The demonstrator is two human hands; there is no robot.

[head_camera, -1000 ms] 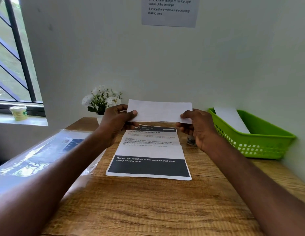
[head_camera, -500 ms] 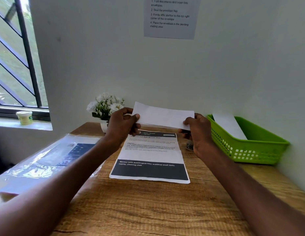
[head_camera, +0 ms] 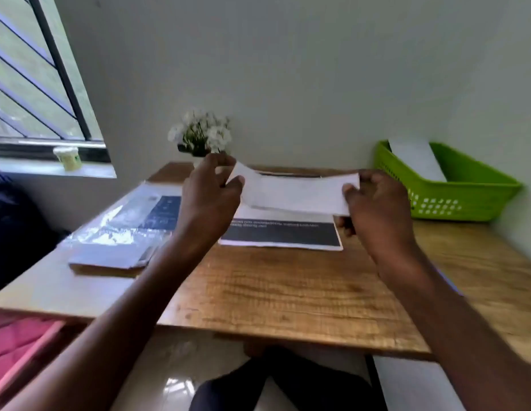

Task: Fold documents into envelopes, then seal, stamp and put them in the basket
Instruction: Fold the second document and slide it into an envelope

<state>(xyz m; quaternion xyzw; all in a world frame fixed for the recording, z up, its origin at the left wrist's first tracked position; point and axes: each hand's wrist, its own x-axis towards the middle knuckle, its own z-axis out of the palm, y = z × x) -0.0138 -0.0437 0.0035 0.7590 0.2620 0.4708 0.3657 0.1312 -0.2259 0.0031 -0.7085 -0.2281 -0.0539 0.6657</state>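
Nearest you, the wooden table (head_camera: 288, 292) lay bare along its front edge. Above it, your left hand (head_camera: 209, 200) pinched the left end of the white envelope (head_camera: 294, 192) between thumb and fingers, and your right hand (head_camera: 377, 209) pinched the right end the same way, so the envelope hung in the air, sagging a little in the middle. The picture was blurred, so I could not tell whether the flap was open.

Just under the envelope the printed document (head_camera: 280, 237) lay flat on the table, apparently not yet folded. To the left sat a stack in a clear plastic sleeve (head_camera: 125, 229).

To do this step well, I judge you needed to set the envelope down beside the sheet, fold the document into even thirds with firm creases, and then slide it in without buckling the corners.

Farther off, the green basket (head_camera: 465, 200) stood at the right against the wall with one envelope already inside, and a pot of white flowers (head_camera: 200, 134) stood at the back.
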